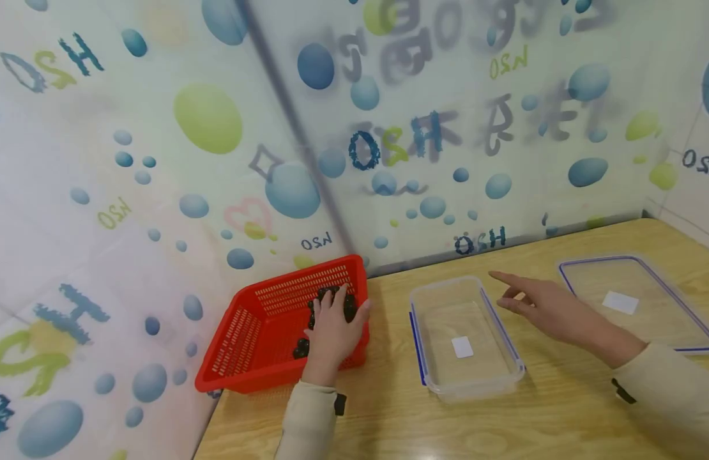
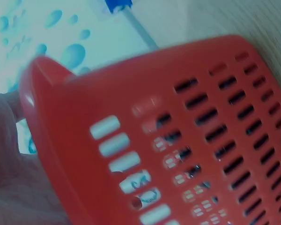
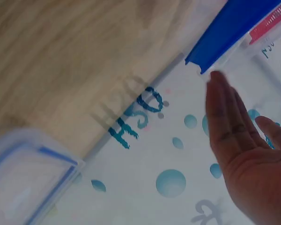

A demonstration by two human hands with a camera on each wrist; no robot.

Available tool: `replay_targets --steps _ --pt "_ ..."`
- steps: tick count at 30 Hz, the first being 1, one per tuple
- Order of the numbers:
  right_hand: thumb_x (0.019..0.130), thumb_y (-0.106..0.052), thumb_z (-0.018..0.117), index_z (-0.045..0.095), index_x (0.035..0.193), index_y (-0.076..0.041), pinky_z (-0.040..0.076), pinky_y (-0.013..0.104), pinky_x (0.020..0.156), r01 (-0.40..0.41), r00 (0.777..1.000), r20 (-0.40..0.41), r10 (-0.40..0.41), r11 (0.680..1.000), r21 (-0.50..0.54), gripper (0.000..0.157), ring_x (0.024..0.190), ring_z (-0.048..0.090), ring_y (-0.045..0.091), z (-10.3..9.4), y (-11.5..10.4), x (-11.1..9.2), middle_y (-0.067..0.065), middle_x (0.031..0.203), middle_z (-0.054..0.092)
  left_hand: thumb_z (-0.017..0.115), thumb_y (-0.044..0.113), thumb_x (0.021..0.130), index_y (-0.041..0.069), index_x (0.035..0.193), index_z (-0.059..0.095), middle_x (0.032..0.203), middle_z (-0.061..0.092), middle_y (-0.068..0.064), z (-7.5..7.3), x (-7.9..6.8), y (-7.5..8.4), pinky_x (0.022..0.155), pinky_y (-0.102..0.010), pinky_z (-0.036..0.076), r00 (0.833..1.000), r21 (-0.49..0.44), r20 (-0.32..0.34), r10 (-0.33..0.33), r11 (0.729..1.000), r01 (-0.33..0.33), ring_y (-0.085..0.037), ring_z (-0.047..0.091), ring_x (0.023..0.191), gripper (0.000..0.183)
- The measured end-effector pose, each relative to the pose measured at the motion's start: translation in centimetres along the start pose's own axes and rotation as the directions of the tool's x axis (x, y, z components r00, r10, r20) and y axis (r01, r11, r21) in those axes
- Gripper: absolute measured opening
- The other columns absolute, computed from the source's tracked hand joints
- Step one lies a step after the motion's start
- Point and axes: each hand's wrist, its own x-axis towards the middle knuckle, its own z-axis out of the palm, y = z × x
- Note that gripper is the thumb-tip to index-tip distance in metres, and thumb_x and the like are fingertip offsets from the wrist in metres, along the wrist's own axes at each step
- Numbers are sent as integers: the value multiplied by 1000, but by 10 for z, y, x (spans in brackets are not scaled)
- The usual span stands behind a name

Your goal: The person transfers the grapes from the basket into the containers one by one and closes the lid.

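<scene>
Left hand (image 1: 333,335), head view: reaches down into the red basket (image 1: 257,378), fingers apart and loosely extended over dark round pieces (image 1: 301,349), thumb spread wide toward the right rim; no closed grip shows, and contact under the fingertips is hidden.
Dark pieces, head view: inside the basket, gathered toward its right end, partly covered by the hand.
Right hand (image 1: 541,310), head view: raised between the clear container (image 1: 469,387) and the blue-edged lid (image 1: 670,306), index finger extended, thumb apart, holding nothing.
Wooden table (image 1: 389,425), head view: bears the basket at its left end, the container near the middle, the lid farther right.
Basket, left wrist view: slotted wall fills most of the frame, dark pieces showing through the slots; part of the left hand appears beyond the rim, its fingertips out of sight.
Right hand, right wrist view: fingers straight and together, thumb separate, near the container's blue edge.
</scene>
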Motion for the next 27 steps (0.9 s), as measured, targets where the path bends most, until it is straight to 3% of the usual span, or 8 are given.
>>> replay_targets --steps 4,8,13,18,23,27 --pt "102 -22 56 40 148 -2 50 29 58 -17 999 50 13 997 72 53 73 64 14 9 1 0 8 102 64 59 51 94 14 145 47 143 38 -21 -8 7 -14 93 -67 39 998 -21 -53 -21 1000 20 -44 36 129 64" --pt "102 -17 55 42 146 0 51 29 58 -15 997 80 5 991 129 48 70 61 14 14 4 -2 7 98 63 64 44 93 11 142 49 139 38 -22 -13 16 -30 89 -64 42 994 27 -54 -92 995 94 -44 34 122 61" --pt "101 -13 55 47 142 2 50 29 60 8 996 92 -19 992 125 44 75 60 16 17 7 -4 3 98 62 67 43 89 8 142 47 137 37 -25 -14 21 -45 88 -70 39 983 125 22 -185 976 181 -49 32 120 67" --pt "100 -14 58 54 136 2 50 29 65 42 996 74 -47 997 63 40 84 57 13 21 9 -3 -3 99 61 70 45 87 7 142 47 138 38 -26 -19 25 -57 88 -70 40 966 203 124 -228 959 200 -51 34 117 71" --pt "99 -15 60 56 134 3 48 29 66 52 997 57 -55 998 43 40 84 55 11 23 10 0 -5 97 60 70 49 86 3 142 46 140 41 -26 -23 31 -64 95 -66 38 951 175 198 -239 963 206 -49 40 118 77" --pt "98 -13 61 59 132 3 48 28 65 59 997 40 -61 997 44 38 82 55 10 23 11 -1 -7 95 59 72 51 84 -2 134 50 125 54 -22 -21 34 -68 95 -58 43 943 120 241 -230 971 207 -39 50 107 76"
